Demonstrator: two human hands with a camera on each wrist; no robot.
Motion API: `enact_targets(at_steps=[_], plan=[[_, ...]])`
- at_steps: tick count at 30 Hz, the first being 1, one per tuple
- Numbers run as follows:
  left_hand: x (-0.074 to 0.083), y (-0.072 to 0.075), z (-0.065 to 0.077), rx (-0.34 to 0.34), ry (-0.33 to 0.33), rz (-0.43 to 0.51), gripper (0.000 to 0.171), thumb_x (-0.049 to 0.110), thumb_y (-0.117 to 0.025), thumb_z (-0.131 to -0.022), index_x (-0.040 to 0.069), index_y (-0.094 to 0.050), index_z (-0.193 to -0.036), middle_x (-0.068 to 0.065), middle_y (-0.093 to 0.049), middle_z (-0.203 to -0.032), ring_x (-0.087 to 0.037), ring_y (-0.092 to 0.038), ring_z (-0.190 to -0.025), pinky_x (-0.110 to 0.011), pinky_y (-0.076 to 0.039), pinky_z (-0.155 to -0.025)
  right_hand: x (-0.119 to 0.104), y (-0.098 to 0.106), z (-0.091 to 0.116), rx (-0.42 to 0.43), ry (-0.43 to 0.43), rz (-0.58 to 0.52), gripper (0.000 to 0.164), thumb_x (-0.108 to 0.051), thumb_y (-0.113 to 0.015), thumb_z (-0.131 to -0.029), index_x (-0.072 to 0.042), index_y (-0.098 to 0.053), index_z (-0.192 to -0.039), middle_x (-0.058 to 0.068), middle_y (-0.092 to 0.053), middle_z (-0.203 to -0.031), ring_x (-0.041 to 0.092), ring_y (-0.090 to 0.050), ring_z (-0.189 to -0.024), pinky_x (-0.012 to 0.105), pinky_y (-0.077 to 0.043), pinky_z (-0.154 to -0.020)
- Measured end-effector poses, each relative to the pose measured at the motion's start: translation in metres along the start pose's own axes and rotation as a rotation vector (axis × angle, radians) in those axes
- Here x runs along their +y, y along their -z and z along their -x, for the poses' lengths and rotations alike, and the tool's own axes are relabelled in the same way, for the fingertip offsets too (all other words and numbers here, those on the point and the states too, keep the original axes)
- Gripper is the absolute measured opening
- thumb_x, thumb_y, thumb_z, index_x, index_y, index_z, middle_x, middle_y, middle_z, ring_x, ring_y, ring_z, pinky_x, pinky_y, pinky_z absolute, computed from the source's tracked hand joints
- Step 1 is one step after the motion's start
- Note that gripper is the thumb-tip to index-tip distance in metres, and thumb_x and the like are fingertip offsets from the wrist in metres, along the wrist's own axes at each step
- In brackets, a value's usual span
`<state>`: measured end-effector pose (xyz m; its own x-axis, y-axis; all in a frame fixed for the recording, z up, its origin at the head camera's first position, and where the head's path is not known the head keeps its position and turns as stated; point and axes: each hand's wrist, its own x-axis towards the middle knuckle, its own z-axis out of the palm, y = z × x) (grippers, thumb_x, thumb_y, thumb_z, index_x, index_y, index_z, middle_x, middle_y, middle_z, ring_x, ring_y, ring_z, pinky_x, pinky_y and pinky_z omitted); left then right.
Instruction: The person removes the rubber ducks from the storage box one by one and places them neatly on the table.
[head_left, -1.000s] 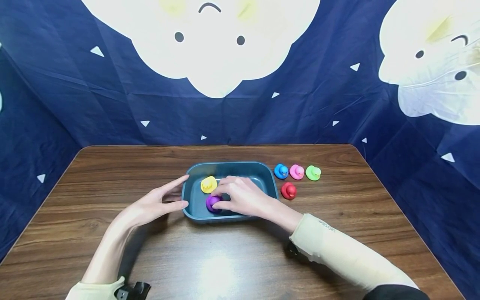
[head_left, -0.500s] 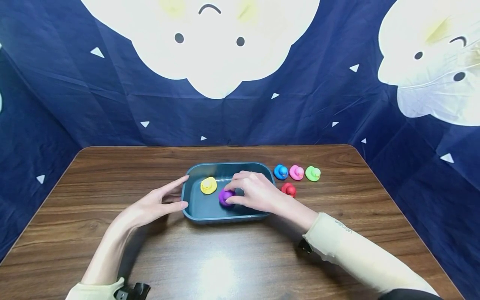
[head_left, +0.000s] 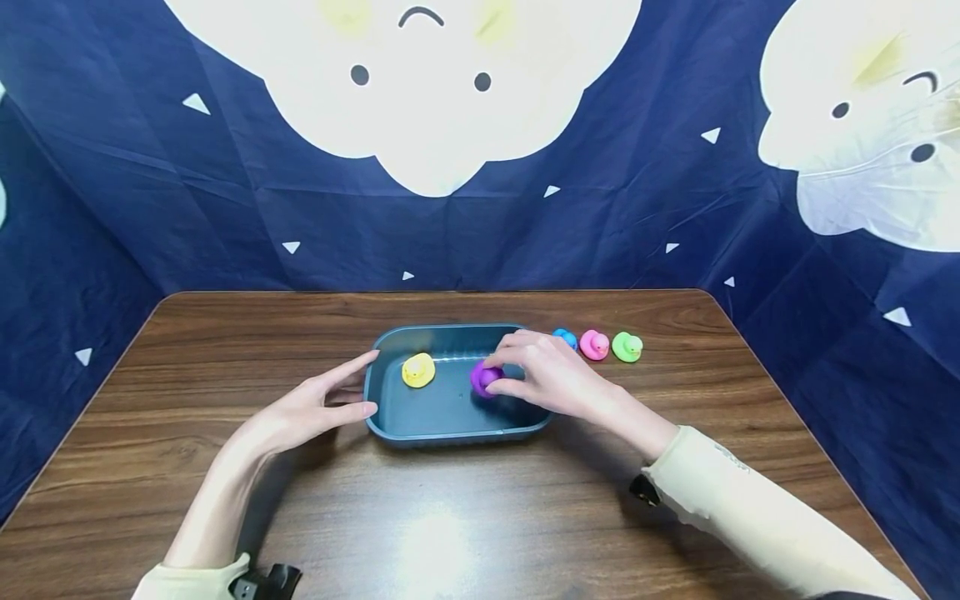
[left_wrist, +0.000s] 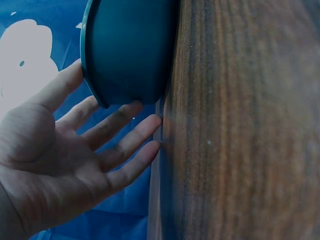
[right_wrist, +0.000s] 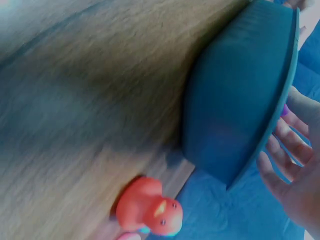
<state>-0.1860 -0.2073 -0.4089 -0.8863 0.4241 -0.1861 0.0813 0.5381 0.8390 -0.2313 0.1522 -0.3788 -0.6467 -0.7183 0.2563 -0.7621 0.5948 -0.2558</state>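
Between the thumb and fingers of my right hand (head_left: 551,375), a purple rubber duck (head_left: 486,379) is pinched over the right half of the blue-green bin (head_left: 457,435). Only a sliver of that duck shows in the right wrist view, past the bin's rim. A yellow rubber duck (head_left: 417,370) sits inside the bin toward the left. My left hand (head_left: 300,410) is at the bin's left end with fingers extended. In the left wrist view its thumb touches the rim, and a fingertip meets the bin's wall (left_wrist: 130,55).
Right of the bin stand a partly covered blue duck (head_left: 566,337), a pink duck (head_left: 594,344) and a green duck (head_left: 627,347). A red duck (right_wrist: 148,207) shows in the right wrist view; my right hand hides it from the head view. Everything rests on a wooden table (head_left: 360,517).
My right hand has carried the purple duck rightward and slightly back, from beside the yellow duck to the bin's right half. It now covers the red duck. My left hand stays put.
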Motion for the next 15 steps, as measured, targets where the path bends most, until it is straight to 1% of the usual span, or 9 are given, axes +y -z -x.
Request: enact_targets(at_steps=[2,7,13,15], plan=[[0.000,0.000,0.000,0.001,0.000,-0.003,0.080,0.038,-0.066,-0.100,0.022,-0.022,-0.166,-0.019,-0.049,-0.156,-0.038,-0.051,-0.142,-0.057,-0.043,-0.114,0.002,0.005,0.003,0.015,-0.011,0.006,0.031,-0.036,-0.084,-0.086,-0.022,-0.081,-0.112,-0.007,-0.074,-0.098,0.012,-0.065,-0.091,0.023,-0.055,-0.072],[0.001,0.001,0.001,0.006,-0.005,-0.010,0.081,0.041,-0.067,-0.100,0.023,-0.022,-0.165,-0.019,-0.049,-0.156,-0.038,-0.052,-0.142,-0.055,-0.044,-0.113,0.007,0.017,0.011,0.062,-0.022,0.035,0.031,-0.036,-0.084,-0.086,-0.021,-0.081,-0.112,-0.006,-0.075,-0.099,0.013,-0.068,-0.093,0.027,-0.057,-0.074],[0.000,0.000,0.000,0.001,-0.011,-0.011,0.081,0.041,-0.067,-0.100,0.022,-0.022,-0.166,-0.019,-0.050,-0.156,-0.038,-0.052,-0.141,-0.053,-0.045,-0.112,0.014,0.032,0.021,0.080,-0.032,0.067,0.026,-0.036,-0.081,-0.089,-0.021,-0.080,-0.110,-0.007,-0.074,-0.097,0.013,-0.067,-0.088,0.028,-0.052,-0.067],[0.000,0.000,-0.001,0.000,-0.014,-0.009,0.081,0.040,-0.067,-0.100,0.022,-0.022,-0.166,-0.019,-0.050,-0.156,-0.038,-0.052,-0.141,-0.052,-0.046,-0.111,0.016,0.037,0.024,0.086,-0.032,0.077,0.025,-0.035,-0.081,-0.089,-0.021,-0.081,-0.110,-0.007,-0.074,-0.097,0.014,-0.067,-0.089,0.029,-0.052,-0.068]])
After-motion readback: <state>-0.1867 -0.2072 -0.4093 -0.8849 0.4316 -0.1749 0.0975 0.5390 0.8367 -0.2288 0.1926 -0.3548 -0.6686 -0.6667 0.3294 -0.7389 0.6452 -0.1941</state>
